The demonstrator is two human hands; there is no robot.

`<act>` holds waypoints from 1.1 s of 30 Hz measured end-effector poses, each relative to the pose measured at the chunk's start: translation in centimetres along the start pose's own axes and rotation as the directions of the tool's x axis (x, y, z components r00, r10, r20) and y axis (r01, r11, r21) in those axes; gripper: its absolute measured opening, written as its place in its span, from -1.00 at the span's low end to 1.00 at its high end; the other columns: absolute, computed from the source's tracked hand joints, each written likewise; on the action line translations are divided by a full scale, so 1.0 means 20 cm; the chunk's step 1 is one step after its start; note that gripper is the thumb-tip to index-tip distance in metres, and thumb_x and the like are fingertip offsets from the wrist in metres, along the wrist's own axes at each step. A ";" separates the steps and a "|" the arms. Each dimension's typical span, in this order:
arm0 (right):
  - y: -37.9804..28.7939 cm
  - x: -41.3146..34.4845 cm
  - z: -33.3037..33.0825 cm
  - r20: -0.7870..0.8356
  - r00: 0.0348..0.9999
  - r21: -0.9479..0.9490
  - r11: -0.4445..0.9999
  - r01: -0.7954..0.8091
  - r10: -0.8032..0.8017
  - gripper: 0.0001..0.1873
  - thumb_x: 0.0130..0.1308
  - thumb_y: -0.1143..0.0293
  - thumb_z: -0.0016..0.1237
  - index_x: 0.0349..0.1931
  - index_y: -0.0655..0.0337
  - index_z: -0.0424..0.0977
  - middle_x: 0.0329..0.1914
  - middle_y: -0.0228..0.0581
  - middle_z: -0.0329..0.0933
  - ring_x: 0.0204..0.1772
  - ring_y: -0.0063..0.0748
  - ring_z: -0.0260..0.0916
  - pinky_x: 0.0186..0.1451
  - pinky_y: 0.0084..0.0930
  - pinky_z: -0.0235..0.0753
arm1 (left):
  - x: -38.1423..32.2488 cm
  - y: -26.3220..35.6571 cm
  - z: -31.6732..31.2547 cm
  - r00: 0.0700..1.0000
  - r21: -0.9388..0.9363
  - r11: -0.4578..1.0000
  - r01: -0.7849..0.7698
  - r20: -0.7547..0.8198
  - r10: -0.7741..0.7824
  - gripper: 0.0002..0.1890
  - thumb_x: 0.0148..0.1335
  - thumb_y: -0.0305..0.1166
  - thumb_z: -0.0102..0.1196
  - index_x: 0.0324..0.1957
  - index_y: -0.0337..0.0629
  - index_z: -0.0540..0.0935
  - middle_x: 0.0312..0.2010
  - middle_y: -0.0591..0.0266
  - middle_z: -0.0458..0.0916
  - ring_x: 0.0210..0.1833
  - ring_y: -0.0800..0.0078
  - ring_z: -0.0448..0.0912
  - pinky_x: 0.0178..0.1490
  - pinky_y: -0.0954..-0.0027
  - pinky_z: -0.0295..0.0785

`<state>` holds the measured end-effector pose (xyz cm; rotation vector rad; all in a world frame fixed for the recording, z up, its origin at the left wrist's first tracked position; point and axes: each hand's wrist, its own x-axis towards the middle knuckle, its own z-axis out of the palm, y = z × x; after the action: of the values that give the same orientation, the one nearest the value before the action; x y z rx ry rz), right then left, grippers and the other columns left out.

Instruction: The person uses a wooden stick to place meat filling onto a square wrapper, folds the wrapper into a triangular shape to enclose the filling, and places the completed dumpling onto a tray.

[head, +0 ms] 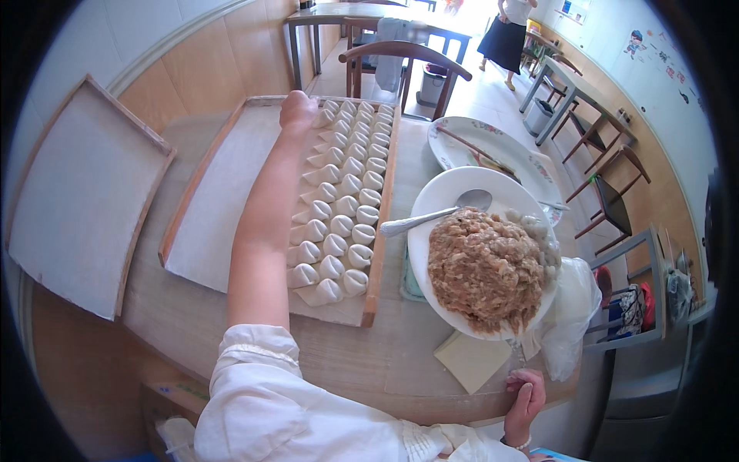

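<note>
My left hand [298,111] reaches to the far end of a wooden tray [209,190], at the top of the rows of folded wontons [342,226]; its fingers are curled, and whether they hold a wonton is hidden. My right hand [526,392] rests near the table's front edge with its fingers bent, beside a stack of square wrappers [470,359]. Above the wrappers, a white plate [420,263] carries a mound of minced meat filling [485,268] with pale shrimp-like pieces at its right. A metal spoon [436,215] lies across the plate's left rim.
An oval floral plate [444,147] with chopsticks [470,144] stands behind the filling. A clear plastic bag [568,323] lies at the right. Another wooden tray [86,196] is at the far left. Chairs [404,52] and a person [508,34] are beyond the table.
</note>
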<state>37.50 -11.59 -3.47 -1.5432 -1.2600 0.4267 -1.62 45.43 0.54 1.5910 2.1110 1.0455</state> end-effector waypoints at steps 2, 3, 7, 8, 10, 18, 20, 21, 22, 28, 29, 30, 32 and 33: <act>-0.01 -0.01 -0.02 0.004 1.000 0.001 1.000 -0.018 0.018 -0.64 0.50 0.21 -0.26 -0.20 0.35 0.48 -0.25 -0.14 0.46 -0.34 -0.49 0.43 -0.31 -0.61 0.45 | -0.02 0.02 0.07 0.989 0.016 0.990 -0.137 0.066 0.135 -0.58 0.07 -0.06 0.27 -0.21 -0.23 0.69 -0.16 -0.10 0.66 -0.06 -0.03 0.62 0.05 0.11 0.50; 0.00 -0.02 -0.03 0.003 1.000 0.004 1.000 -0.022 0.022 -0.65 0.50 0.21 -0.25 -0.20 0.35 0.48 -0.25 -0.14 0.46 -0.33 -0.49 0.44 -0.31 -0.61 0.45 | -0.03 0.05 0.12 0.971 0.014 0.976 -0.217 0.101 0.215 -0.57 0.07 -0.04 0.26 -0.24 -0.23 0.69 -0.20 -0.12 0.66 -0.09 -0.05 0.62 0.02 0.09 0.50; 0.02 -0.01 -0.03 0.041 0.999 0.027 0.999 0.017 -0.018 -0.68 0.48 0.24 -0.21 -0.21 0.34 0.49 -0.26 -0.15 0.47 -0.34 -0.49 0.46 -0.34 -0.60 0.46 | -0.03 -0.07 0.15 0.963 0.176 0.947 -0.268 0.060 0.261 -0.58 0.09 -0.05 0.22 -0.27 -0.26 0.70 -0.21 -0.18 0.65 -0.12 -0.11 0.62 -0.02 0.04 0.50; 0.01 0.00 -0.02 0.026 0.999 0.049 0.998 0.044 -0.045 -0.73 0.47 0.30 -0.18 -0.22 0.34 0.49 -0.28 -0.15 0.49 -0.36 -0.49 0.46 -0.36 -0.58 0.47 | 0.00 -0.14 0.13 0.968 0.204 0.946 -0.251 0.070 0.241 -0.57 0.11 -0.04 0.21 -0.28 -0.28 0.70 -0.20 -0.18 0.65 -0.09 -0.09 0.62 0.00 0.06 0.51; 0.01 -0.02 -0.03 0.000 1.000 0.058 0.998 0.029 -0.029 -0.74 0.47 0.32 -0.18 -0.22 0.34 0.50 -0.31 -0.16 0.49 -0.35 -0.49 0.46 -0.34 -0.58 0.47 | -0.03 -0.13 0.16 0.971 0.204 0.952 -0.228 0.125 0.206 -0.56 0.16 -0.02 0.18 -0.30 -0.29 0.70 -0.20 -0.19 0.65 -0.06 -0.06 0.62 0.00 0.08 0.51; 0.04 -0.05 -0.04 -0.023 1.000 0.154 0.988 -0.007 0.010 -0.77 0.47 0.39 -0.21 -0.22 0.34 0.51 -0.36 -0.25 0.51 -0.37 -0.54 0.43 -0.29 -0.57 0.46 | -0.18 0.06 -0.16 0.997 0.032 0.997 -0.072 0.030 0.071 -0.38 0.39 0.13 -0.27 -0.14 -0.26 0.63 -0.34 -0.09 0.68 -0.15 0.02 0.65 0.01 0.06 0.42; 0.03 -0.04 -0.03 -0.029 1.000 0.188 0.982 -0.005 0.011 -0.77 0.47 0.40 -0.21 -0.22 0.34 0.51 -0.36 -0.27 0.51 -0.37 -0.55 0.43 -0.29 -0.58 0.46 | -0.31 0.15 -0.34 0.993 -0.079 0.990 -0.117 0.025 0.119 -0.42 0.42 0.06 -0.33 -0.22 -0.28 0.58 -0.45 -0.02 0.67 -0.20 0.04 0.65 -0.09 0.04 0.42; 0.03 -0.03 -0.03 -0.013 1.000 0.192 0.981 -0.003 0.006 -0.76 0.48 0.37 -0.22 -0.22 0.33 0.50 -0.35 -0.27 0.50 -0.35 -0.56 0.44 -0.27 -0.59 0.46 | -0.41 0.24 -0.45 0.980 -0.115 0.974 -0.194 0.010 0.197 -0.47 0.41 0.01 -0.30 -0.20 -0.28 0.57 -0.44 -0.03 0.67 -0.21 0.04 0.65 -0.10 0.05 0.42; 0.03 -0.03 -0.03 0.007 1.000 0.194 0.981 -0.003 0.002 -0.74 0.50 0.35 -0.24 -0.21 0.32 0.50 -0.34 -0.28 0.50 -0.33 -0.56 0.45 -0.26 -0.60 0.47 | -0.55 0.34 -0.57 0.963 -0.149 0.952 -0.266 -0.007 0.268 -0.51 0.40 -0.03 -0.28 -0.19 -0.27 0.57 -0.43 -0.03 0.66 -0.22 0.03 0.64 -0.11 0.05 0.42; 0.04 -0.04 -0.07 -0.013 1.000 0.220 0.975 0.003 0.000 -0.73 0.50 0.34 -0.23 -0.20 0.31 0.52 -0.39 -0.33 0.50 -0.34 -0.58 0.43 -0.25 -0.60 0.46 | -2.02 1.17 -1.11 0.430 0.227 0.393 -0.891 0.144 0.891 -0.83 0.20 -0.44 -0.01 -0.20 -0.27 0.56 -0.42 0.02 0.65 -0.29 0.14 0.67 -0.19 0.15 0.55; 0.04 -0.04 -0.06 -0.017 1.000 0.244 0.970 0.006 -0.002 -0.74 0.48 0.35 -0.22 -0.20 0.31 0.53 -0.42 -0.33 0.51 -0.35 -0.57 0.43 -0.25 -0.58 0.46 | -2.26 1.28 -1.20 0.314 0.272 0.233 -0.934 0.310 0.897 -0.85 0.15 -0.47 0.08 -0.24 -0.27 0.58 -0.43 0.08 0.66 -0.31 0.22 0.68 -0.25 0.23 0.57; 0.08 -0.05 -0.07 -0.028 0.995 0.142 0.985 0.094 -0.091 -0.72 0.50 0.32 -0.23 -0.19 0.31 0.53 -0.39 -0.34 0.51 -0.34 -0.58 0.43 -0.23 -0.58 0.46 | -2.44 1.34 -1.23 0.102 0.059 0.087 -0.994 0.327 0.940 -0.82 0.12 -0.40 0.15 -0.24 -0.26 0.59 -0.36 0.07 0.66 -0.30 0.24 0.68 -0.25 0.25 0.57; 0.11 -0.07 -0.08 -0.011 0.996 0.117 0.989 0.086 -0.085 -0.72 0.50 0.31 -0.23 -0.18 0.30 0.53 -0.37 -0.34 0.52 -0.32 -0.59 0.44 -0.22 -0.58 0.46 | -2.73 1.45 -1.26 -0.226 -0.048 -0.224 -0.974 0.351 0.909 -0.82 0.10 -0.38 0.18 -0.26 -0.22 0.60 -0.29 0.09 0.64 -0.28 0.31 0.68 -0.22 0.32 0.58; -0.02 -0.06 -0.03 0.042 0.995 0.158 0.984 0.083 -0.091 -0.71 0.50 0.30 -0.23 -0.18 0.30 0.53 -0.36 -0.34 0.52 -0.32 -0.59 0.44 -0.21 -0.58 0.47 | -2.85 1.45 -1.30 -0.296 -0.068 -0.294 -0.953 0.394 0.870 -0.82 0.10 -0.38 0.18 -0.26 -0.23 0.60 -0.29 0.09 0.64 -0.28 0.30 0.68 -0.22 0.32 0.58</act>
<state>37.38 -12.88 -3.31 -1.3478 -1.2951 0.4973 22.23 -13.12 28.23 3.4535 0.0517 0.5032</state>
